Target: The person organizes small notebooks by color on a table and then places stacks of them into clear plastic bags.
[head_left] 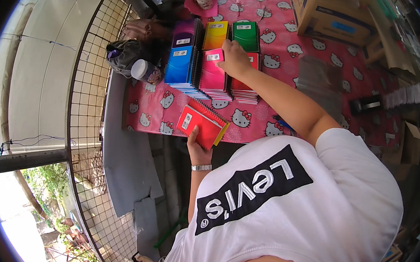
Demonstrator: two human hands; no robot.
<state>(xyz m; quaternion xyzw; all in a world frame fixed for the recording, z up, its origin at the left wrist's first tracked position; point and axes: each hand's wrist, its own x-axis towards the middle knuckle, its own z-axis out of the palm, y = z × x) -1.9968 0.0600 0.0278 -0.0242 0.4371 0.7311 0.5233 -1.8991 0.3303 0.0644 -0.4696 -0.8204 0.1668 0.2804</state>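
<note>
Right hand (235,59) reaches across to the middle stack, its fingers bent at the upper right edge of the top pink notebook (211,72); I cannot tell whether they close firmly on it. The pink notebook lies at 8 o'clock from that hand, touching it, with its long axis running roughly 12 to 6. The left hand (200,149) is farther off, at 6 o'clock from the pink stack, gripping a red notebook (202,122) with thumb on the cover; this one's long axis runs 10 to 4, and a yellow edge (221,134) shows beneath. Around the pink stack stand blue notebooks (179,67) at 9 o'clock, purple (184,32) at 11, yellow (215,33) at 12 and green (245,35) at 1. A red stack (244,90) sits close by at 3, partly covered by the right forearm. Farther out, a white-lidded tub (139,69) stands at 9 and a cardboard box (335,24) at 2. The held notebook lies between the left hand and the stacks.
</note>
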